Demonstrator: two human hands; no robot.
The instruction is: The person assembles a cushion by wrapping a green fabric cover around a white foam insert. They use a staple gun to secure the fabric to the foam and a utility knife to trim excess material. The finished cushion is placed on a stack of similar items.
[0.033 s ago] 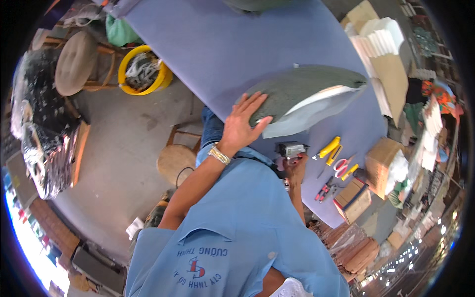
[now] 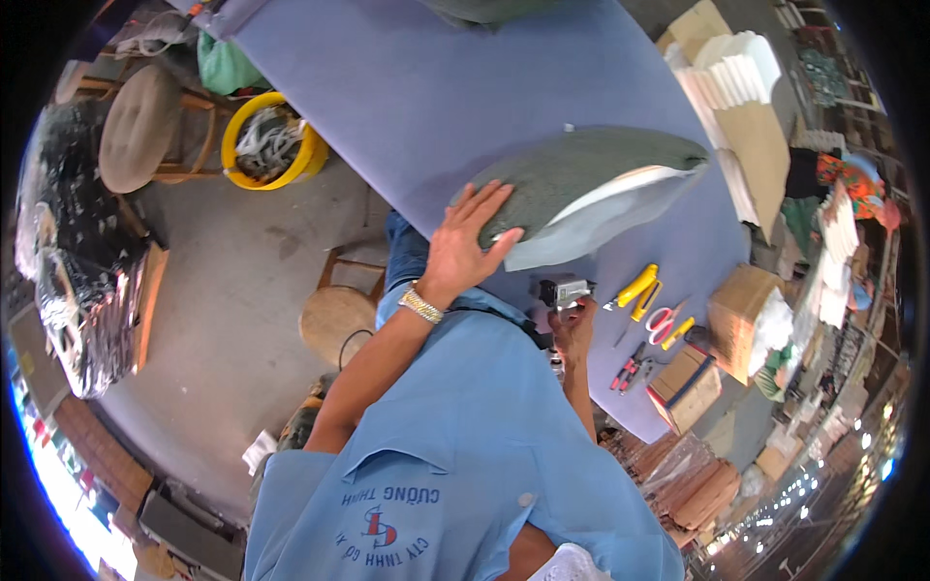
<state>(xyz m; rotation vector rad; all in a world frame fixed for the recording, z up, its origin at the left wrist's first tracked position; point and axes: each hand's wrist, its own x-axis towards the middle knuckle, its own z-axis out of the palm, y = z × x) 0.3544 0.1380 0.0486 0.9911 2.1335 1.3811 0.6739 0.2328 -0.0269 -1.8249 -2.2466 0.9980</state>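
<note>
My left hand (image 2: 465,242) lies flat, fingers spread, on the near end of a grey-green padded cushion piece (image 2: 581,174) with white foam showing under its edge. The piece rests on a large purple-blue table (image 2: 436,87). A metal watch sits on that wrist. My right hand (image 2: 573,327) is close to my chest at the table's near edge, closed around a small grey and black hand tool (image 2: 564,290), which sits just below the cushion's edge.
Yellow-handled pliers (image 2: 635,288), red-handled scissors (image 2: 664,320) and small tools lie on the table to the right. Cardboard boxes (image 2: 741,315) and stacked white foam (image 2: 736,68) stand beyond. Wooden stools (image 2: 339,320), a yellow basket (image 2: 271,140) and another person (image 2: 843,179) are around.
</note>
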